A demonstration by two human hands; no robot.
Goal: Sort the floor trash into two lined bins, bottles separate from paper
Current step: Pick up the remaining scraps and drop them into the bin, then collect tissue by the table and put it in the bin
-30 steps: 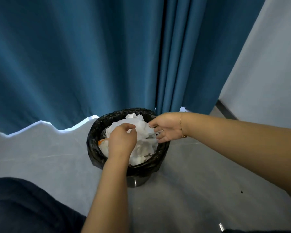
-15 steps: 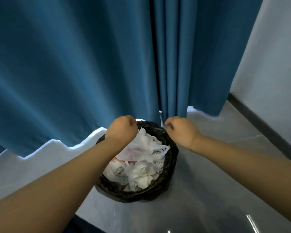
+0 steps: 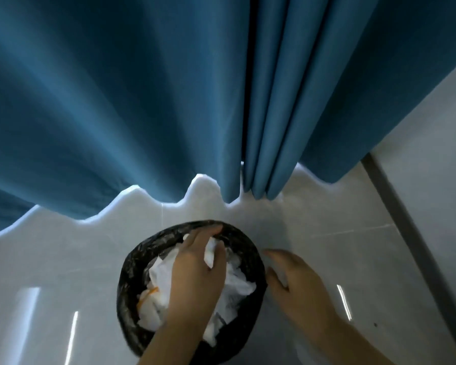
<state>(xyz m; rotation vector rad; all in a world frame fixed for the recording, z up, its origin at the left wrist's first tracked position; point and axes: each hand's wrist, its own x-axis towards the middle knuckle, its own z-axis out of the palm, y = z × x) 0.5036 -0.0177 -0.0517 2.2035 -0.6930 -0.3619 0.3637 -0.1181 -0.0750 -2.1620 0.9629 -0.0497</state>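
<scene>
A round bin with a black liner (image 3: 131, 262) stands on the pale floor, filled to the top with crumpled white paper (image 3: 238, 284); one scrap at the left carries orange marks. My left hand (image 3: 195, 275) lies over the paper, its fingers stretched toward the far rim, and a wad of paper bulges up between thumb and forefinger. My right hand (image 3: 299, 284) sits just outside the bin's right side, its fingers loosely curved against the liner. No bottles or second bin are in view.
Blue curtains (image 3: 142, 101) hang down to the floor right behind the bin. A pale wall with a dark skirting strip (image 3: 406, 225) runs along the right. Glossy grey floor tiles (image 3: 50, 259) surround the bin.
Both hands were fists at the liner's far rim half a second ago. The left hand now lies spread on the paper; the right has dropped to the bin's right side. The view tilted down.
</scene>
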